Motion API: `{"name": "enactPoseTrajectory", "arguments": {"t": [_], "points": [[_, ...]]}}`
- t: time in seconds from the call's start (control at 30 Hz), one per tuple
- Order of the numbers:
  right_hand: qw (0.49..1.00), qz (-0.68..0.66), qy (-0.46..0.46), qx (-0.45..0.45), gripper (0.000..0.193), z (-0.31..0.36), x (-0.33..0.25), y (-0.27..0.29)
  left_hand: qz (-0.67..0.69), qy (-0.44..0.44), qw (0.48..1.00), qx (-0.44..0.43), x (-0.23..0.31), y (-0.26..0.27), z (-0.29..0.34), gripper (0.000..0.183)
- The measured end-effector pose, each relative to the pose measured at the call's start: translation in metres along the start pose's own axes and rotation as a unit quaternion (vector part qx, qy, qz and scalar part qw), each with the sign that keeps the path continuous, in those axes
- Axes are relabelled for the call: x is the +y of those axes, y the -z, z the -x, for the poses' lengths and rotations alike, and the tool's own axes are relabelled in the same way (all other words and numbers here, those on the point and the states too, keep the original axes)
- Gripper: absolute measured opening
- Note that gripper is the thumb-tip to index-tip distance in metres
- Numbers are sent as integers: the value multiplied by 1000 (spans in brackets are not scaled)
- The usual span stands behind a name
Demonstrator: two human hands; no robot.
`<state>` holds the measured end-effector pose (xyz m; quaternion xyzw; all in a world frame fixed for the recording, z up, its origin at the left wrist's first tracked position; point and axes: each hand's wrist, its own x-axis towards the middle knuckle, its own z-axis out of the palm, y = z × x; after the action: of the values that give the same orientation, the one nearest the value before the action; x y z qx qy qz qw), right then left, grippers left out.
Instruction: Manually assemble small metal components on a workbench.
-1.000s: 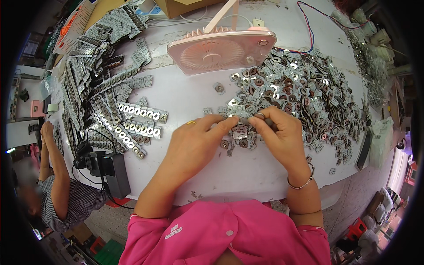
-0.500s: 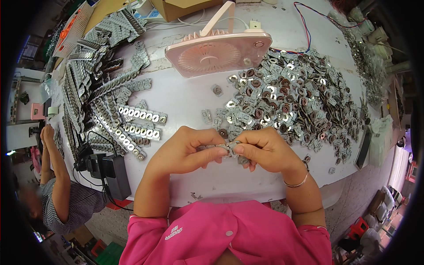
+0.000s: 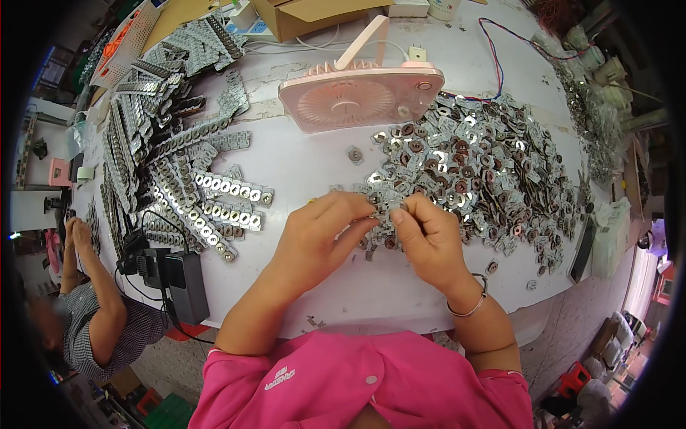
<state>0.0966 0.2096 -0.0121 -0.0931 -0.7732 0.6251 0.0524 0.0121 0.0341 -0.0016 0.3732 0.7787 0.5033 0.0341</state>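
My left hand (image 3: 321, 230) is at the near left edge of a heap of small metal plates with round centres (image 3: 471, 164). Its thumb and forefinger close at the tips on a small metal piece, mostly hidden by the fingers. Close beside it, my right hand (image 3: 431, 242) has its thumb pressed against the curled fingers, pinching a small grey metal plate (image 3: 390, 208). Other loose plates lie just behind and below the fingertips, so where the held pieces end is hard to make out.
A pink fan (image 3: 343, 104) stands behind my hands. On the left, rows of joined metal strips (image 3: 232, 187) are stacked beside a black power box (image 3: 184, 286). A cardboard box (image 3: 314, 18) sits at the back. Another person's hands (image 3: 80, 232) are at far left.
Both hands have moved slightly away from me toward the heap. The metal strip seen spanning both hands before is now mostly out of sight, and my left hand's grip has changed.
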Motion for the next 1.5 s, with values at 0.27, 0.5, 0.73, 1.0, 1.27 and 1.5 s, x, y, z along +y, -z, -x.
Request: {"name": "enactPoseTrajectory", "arguments": {"t": [0.27, 0.5, 0.73, 1.0, 1.27, 1.5], "points": [[987, -125, -98, -12, 21, 2, -2, 0, -56, -55, 994, 76, -6, -7, 2, 22], [972, -197, -127, 5, 17, -1, 0, -1, -83, -88, 992, 35, -4, -8, 3, 20], [989, 130, 44, 49, 6, -10, 1, 22, 133, 107, 985, -28, -6, -2, 1, 19], [992, 98, 48, 64, 8, -8, -5, 18, 161, 139, 975, -72, -8, -9, 4, 20], [998, 32, 29, -42, 8, -8, -7, 28, 307, 230, 919, -87, -8, 2, 2, 17], [994, -17, -10, -104, 15, -5, 0, 21, 379, 278, 878, -87, -10, 7, 1, 15]]}}
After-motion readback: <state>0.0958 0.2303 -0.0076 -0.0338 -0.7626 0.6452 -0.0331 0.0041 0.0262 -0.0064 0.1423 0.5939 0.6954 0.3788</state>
